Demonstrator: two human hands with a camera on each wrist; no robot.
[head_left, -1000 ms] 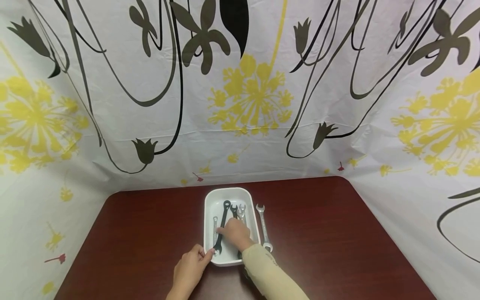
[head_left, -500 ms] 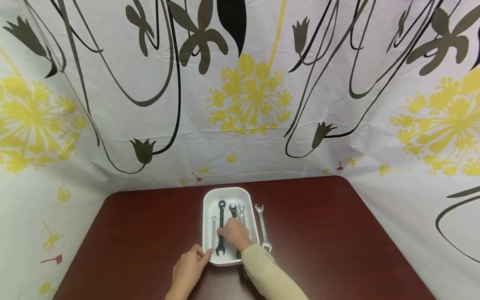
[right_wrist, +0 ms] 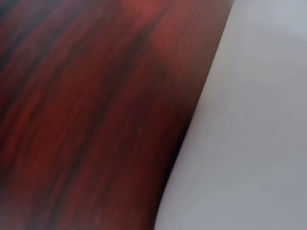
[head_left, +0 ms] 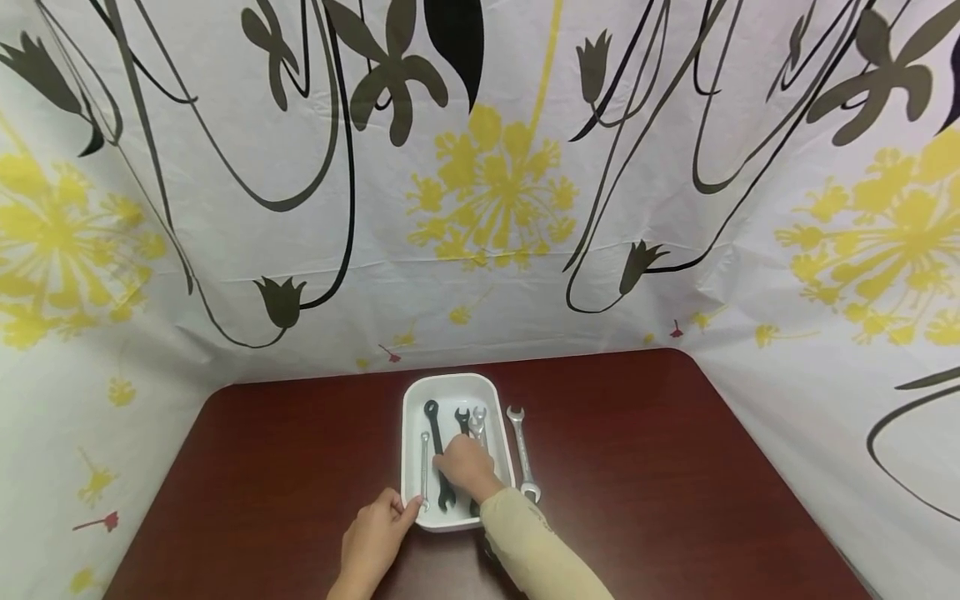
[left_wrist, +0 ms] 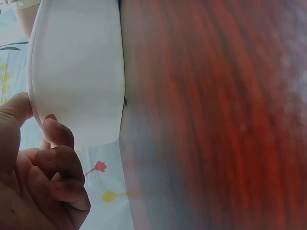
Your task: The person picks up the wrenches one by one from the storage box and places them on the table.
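A white tray [head_left: 415,392] holds several wrenches in the head view. My left hand [head_left: 375,533] pinches its near left corner; the left wrist view shows the thumb at the rim and curled fingers [left_wrist: 60,165] against the outer wall. Inside the tray, my right hand [head_left: 467,467] grips the middle of a black combination wrench [head_left: 434,429], its fingertips hidden beneath the hand. Left of that lies a small silver wrench [head_left: 424,467]. A second black wrench [head_left: 462,419] and a silver wrench [head_left: 478,425] are partly covered by the right hand.
Just right of the tray, a silver open-end wrench [head_left: 522,454] lies on the dark red wooden table [head_left: 637,467]. A patterned cloth [head_left: 480,317] hangs behind and at both sides. Only table and tray wall [right_wrist: 244,143] show in the right wrist view.
The black combination wrench has turned under my right hand: its ring end swings left and its open end right. The left hand stays on the tray corner; the whole view shifts slightly.
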